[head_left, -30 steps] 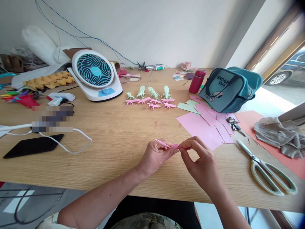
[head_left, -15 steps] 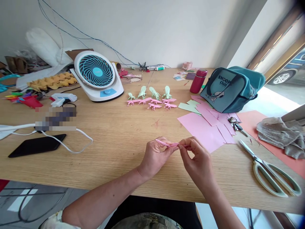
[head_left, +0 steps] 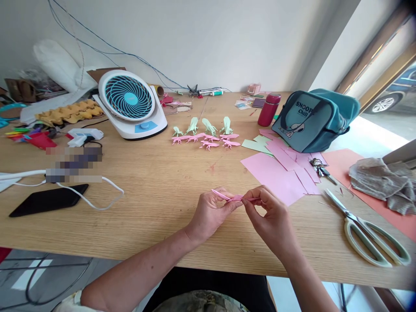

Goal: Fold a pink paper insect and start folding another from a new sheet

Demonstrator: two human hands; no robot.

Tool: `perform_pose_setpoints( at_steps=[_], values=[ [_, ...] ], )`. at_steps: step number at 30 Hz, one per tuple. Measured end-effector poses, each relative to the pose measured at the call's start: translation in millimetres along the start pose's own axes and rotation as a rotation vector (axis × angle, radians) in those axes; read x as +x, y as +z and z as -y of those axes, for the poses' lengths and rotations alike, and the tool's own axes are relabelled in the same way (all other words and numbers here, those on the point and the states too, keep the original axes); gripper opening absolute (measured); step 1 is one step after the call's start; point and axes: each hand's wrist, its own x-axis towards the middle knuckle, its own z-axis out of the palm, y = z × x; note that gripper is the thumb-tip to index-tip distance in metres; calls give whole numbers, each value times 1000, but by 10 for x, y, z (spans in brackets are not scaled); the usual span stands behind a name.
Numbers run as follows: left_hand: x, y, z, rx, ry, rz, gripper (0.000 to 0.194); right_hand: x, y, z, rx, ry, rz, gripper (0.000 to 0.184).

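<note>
Between my two hands is a narrow strip of folded pink paper (head_left: 234,198), held above the front part of the table. My left hand (head_left: 210,213) is closed on its left part, and one thin pointed end sticks up past the fingers. The fingers of my right hand (head_left: 268,213) pinch it near the right end, partly hiding it. Farther back stand several pink folded paper insects (head_left: 209,144), with several light green ones (head_left: 209,127) in a row behind them.
Pink paper sheets (head_left: 276,177) lie to the right, beside a teal bag (head_left: 308,123), a red bottle (head_left: 269,110) and keys (head_left: 320,168). Large scissors (head_left: 367,232) rest at the right front. To the left are a fan (head_left: 130,102), a black phone (head_left: 48,200) and a white cable (head_left: 113,201).
Both hands keep their hold on the folded paper, with only a very slight shift of the fingers. The whole view has moved a little; the things on the table stay put.
</note>
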Motion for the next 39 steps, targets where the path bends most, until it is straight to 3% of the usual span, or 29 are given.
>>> perform_pose_setpoints(
  at_steps=[7,16,22,28,34,39],
  values=[
    [5,13,21,18,33,41,29,9,-50,7,-43,-34,15,12],
    [-13,-2,144,218,236,-62,11,-27,70,4,-96,-40,-71,15],
    [-6,25,106,103,101,-62,17,-31,74,-16,2,6,-21,12],
    [18,-4,103,-113,-111,32,39,-6,65,5,-127,-95,-11,14],
    [31,-5,120,-125,-129,-80,33,-40,41,-77,73,-24,57,17],
    [22,-2,144,-149,-168,-73,37,-45,61,-154,143,59,26,10]
  ],
)
